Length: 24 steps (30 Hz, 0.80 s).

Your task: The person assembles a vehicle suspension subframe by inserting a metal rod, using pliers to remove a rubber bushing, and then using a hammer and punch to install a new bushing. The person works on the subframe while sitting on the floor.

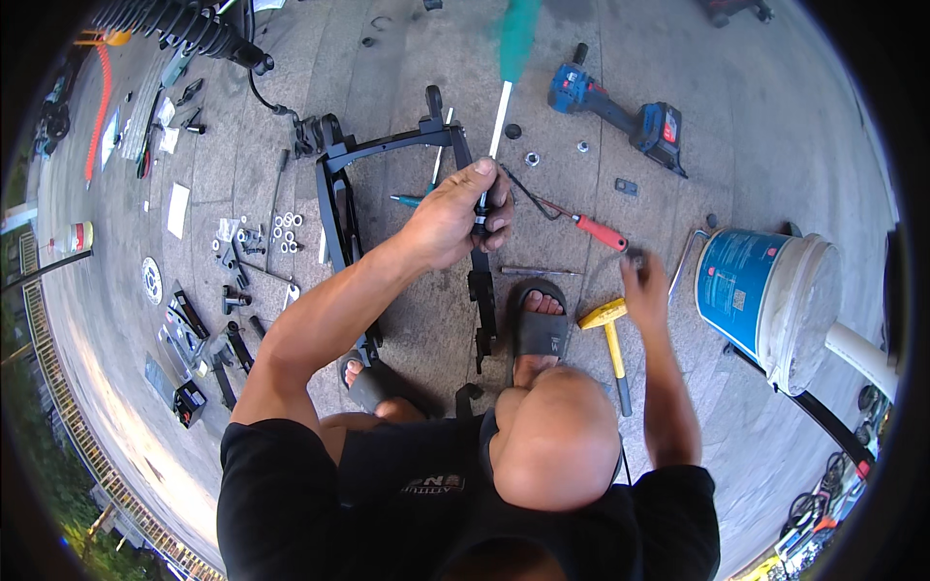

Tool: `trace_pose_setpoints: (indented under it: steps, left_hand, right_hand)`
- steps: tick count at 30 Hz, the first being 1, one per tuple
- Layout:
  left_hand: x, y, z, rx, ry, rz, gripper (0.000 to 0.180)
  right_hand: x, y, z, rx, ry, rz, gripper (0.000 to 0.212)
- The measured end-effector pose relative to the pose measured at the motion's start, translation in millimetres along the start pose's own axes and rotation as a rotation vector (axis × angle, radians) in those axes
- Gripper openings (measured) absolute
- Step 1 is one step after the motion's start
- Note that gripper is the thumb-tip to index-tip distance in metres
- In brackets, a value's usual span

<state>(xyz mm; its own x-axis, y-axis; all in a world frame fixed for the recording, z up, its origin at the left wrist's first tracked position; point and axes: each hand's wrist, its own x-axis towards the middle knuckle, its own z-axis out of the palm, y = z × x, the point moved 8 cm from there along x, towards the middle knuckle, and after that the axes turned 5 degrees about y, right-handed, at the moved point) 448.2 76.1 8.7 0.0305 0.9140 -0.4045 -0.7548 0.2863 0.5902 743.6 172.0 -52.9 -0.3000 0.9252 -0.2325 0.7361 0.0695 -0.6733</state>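
Note:
My left hand [455, 218] is closed round the metal shaft of a screwdriver. Its green handle [518, 44] points away from me and is smeared by motion; its lower end sits among my fingers, beside a small dark piece I cannot make out. Behind this hand, a black metal frame [334, 208] lies on the floor between my feet. My right hand [644, 286] is blurred, so its fingers and anything in them are unclear. It hovers between a red-handled tool [601, 233] and a hammer [614, 347] with a yellow head.
A blue cordless impact wrench [620, 116] lies at the far right, beyond loose nuts [532, 159]. A blue-and-white bucket [741, 290] lies on its side to the right. Washers [286, 232], bolts and black parts [232, 298] spread leftward; a coil-spring shock absorber [194, 34] reaches in far left.

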Motion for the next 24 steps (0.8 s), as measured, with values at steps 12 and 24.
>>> trace_pose_setpoints:
  steps: [12, 24]
  left_hand:
    - [-45, 28, 10, 0.957, 0.158, 0.616, 0.038]
    - [-46, 39, 23, 1.056, 0.150, 0.738, 0.043]
  right_hand:
    - [28, -289, -32, 0.899, -0.281, -0.556, 0.039]
    - [-22, -278, -75, 0.960, 0.038, -0.528, 0.050]
